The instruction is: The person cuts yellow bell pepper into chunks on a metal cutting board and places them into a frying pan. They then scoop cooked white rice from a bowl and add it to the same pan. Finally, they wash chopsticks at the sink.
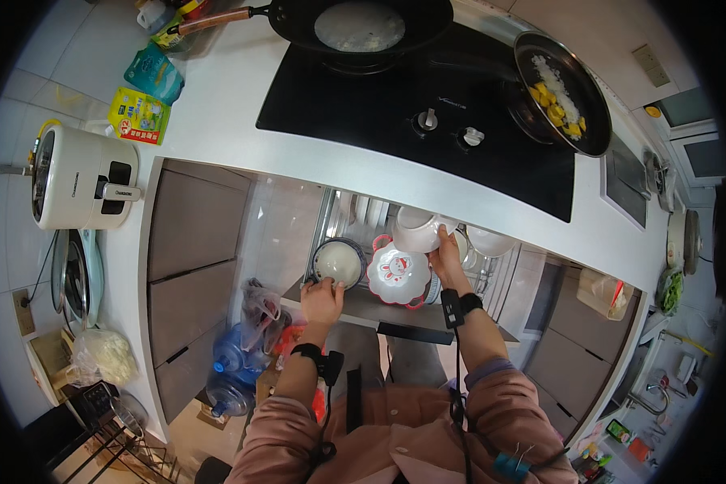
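Note:
Below the cooktop an open pull-out drawer [393, 314] holds dishes in a wire rack. My left hand [322, 302] is at the near rim of a round bowl with a dark patterned edge [340, 261]; whether its fingers grip the rim is unclear. My right hand [448, 257] holds a white bowl [420, 233] by its right side, tilted, partly under the counter edge. Between my hands sits a scalloped white dish with red handles and a rabbit picture [397, 272]. Another white bowl [490, 241] is at the drawer's right.
On the black cooktop [363, 115] stand a wok [290, 30] with cloudy liquid and a frying pan [526, 51] with yellow chunks and white food. An air fryer [85, 178] stands left on the white counter [218, 121]. Water jugs [233, 351] and bags [260, 308] crowd the floor left.

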`<state>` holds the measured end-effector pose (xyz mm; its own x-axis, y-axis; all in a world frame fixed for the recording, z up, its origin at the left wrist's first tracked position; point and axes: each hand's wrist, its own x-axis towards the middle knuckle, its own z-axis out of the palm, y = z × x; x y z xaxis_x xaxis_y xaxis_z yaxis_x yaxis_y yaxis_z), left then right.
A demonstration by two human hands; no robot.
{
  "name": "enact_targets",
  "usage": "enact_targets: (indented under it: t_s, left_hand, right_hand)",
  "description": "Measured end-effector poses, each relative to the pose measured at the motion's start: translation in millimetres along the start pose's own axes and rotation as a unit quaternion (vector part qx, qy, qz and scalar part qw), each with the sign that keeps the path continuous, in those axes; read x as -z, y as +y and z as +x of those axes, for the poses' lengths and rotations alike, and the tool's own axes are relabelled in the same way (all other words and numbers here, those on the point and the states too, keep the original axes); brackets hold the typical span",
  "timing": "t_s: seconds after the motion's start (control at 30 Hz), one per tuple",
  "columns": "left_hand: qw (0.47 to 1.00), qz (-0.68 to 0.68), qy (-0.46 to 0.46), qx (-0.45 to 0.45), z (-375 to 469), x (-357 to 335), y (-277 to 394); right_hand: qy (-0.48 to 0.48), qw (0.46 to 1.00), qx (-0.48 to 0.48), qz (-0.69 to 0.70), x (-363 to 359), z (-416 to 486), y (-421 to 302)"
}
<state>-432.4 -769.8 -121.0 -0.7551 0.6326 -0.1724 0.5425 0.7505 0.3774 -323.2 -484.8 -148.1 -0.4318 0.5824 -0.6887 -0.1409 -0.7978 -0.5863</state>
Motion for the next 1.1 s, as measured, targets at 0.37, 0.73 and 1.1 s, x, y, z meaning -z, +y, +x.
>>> enact_targets:
  t_s: [0.37,0.73,1.1]
  left_hand:
    - [1.0,-0.011,0.026,-0.014,1.3,-2.7,-0.4]
    - [0.999,-0.009,0.016,-0.032,3.6,0.6,3.3]
    - [1.0,-0.012,0.0,-0.025,3.9,-3.8,-0.2]
  right_hand:
    - [0.065,0.969,0.142,-0.192,-22.8,85.1,61.2]
    - [0.037,0.932,0.173,-0.316,-39.1,55.7,85.7]
    - [0.019,0.913,0.155,-0.377,-44.3,99.1,99.8]
